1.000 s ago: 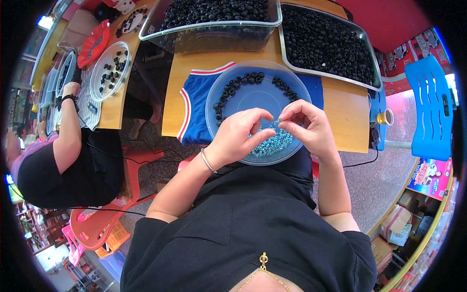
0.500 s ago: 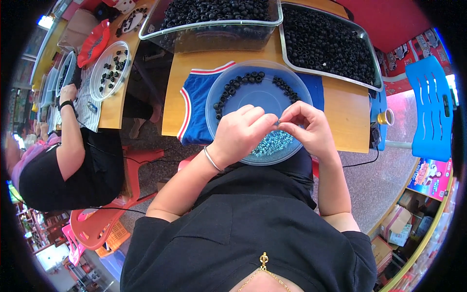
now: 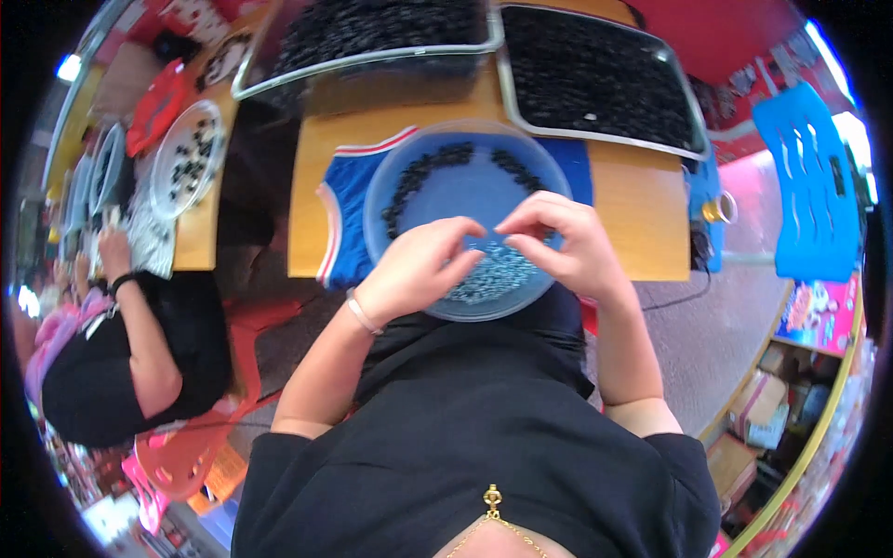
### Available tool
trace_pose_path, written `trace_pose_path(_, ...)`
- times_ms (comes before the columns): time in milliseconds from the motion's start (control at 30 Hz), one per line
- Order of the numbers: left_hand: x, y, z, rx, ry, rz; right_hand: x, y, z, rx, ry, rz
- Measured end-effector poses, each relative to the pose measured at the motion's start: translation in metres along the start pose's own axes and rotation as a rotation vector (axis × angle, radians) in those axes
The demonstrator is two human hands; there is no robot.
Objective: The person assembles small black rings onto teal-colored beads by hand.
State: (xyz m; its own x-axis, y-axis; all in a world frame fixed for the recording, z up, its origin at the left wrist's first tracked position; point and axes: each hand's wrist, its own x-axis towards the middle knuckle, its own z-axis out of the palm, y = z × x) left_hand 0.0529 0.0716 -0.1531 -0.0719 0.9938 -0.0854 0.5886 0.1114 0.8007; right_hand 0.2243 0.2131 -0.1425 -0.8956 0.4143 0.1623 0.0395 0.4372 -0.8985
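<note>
Over a round translucent tub (image 3: 375,191) my two hands are held a little apart. My left hand (image 3: 423,265), with a bracelet at its wrist, has thumb and index finger spread, with nothing visible between them. The thumb and index fingertips of my right hand (image 3: 572,244) are bent close to each other; blur hides whether anything small is between them. Shiny light-blue small pieces (image 3: 493,277) are heaped in the near part of the tub, below my hands. Black ring-like beads (image 3: 406,181) lie in a curved band along its far side.
Beyond the tub, a clear bin (image 3: 391,88) and a shallow tray (image 3: 609,139) hold many black beads. Blue cloth with white-red trim (image 3: 346,232) lies under the tub on the wooden table (image 3: 642,214). A blue chair (image 3: 805,186) stands right; a co-worker (image 3: 130,353) sits left.
My hands, joined at the fingertips before, have come apart, and my left thumb and index finger have spread. The whole view has shifted slightly. The co-worker's near hand has moved lower and left.
</note>
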Motion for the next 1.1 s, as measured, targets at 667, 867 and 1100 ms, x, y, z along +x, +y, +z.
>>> trace_pose_path(667, 0.007, -0.015, 0.023, -1.559, 0.108, -0.088, 0.001, -0.003, 0.004, 0.102, 0.227, -0.069)
trace_pose_path(867, 0.007, -0.018, 0.023, -1.599, 0.105, -0.084, 0.003, -0.005, 0.013, 0.094, 0.226, -0.063)
trace_pose_path(1100, 0.008, -0.019, 0.029, -1.573, 0.138, -0.084, 0.003, -0.007, 0.019, 0.005, 0.229, -0.159)
